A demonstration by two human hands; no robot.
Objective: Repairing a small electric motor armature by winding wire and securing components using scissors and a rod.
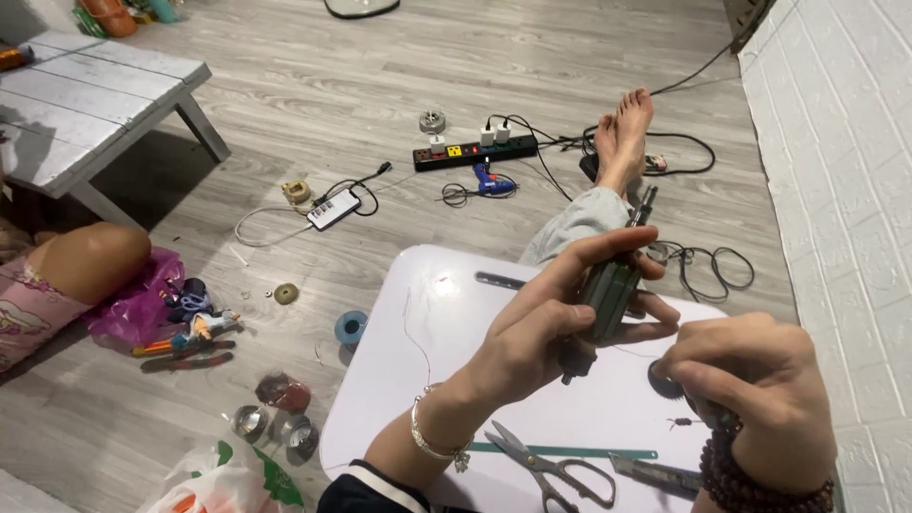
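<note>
head view — left hand (pixel 532 328) fingers wrapped around green motor armature (pixel 608 290) — right hand (pixel 750 380) pinched shut.

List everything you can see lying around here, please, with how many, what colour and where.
motor rotor: one, dark green with a metal shaft, held in the left hand
lap table: one, white, under the hands
scissors: one, grey handles, on the lap table's near edge
ruler: one, green, beside the scissors
power strip: one, black, on the floor
glue gun: one, blue, by the power strip
phone: one, on the floor, cable attached
tape roll: one, blue, left of the lap table
bench: one, grey wood, top left
left hand: grips the motor rotor
right hand: closed, pinching something small beside it
</note>
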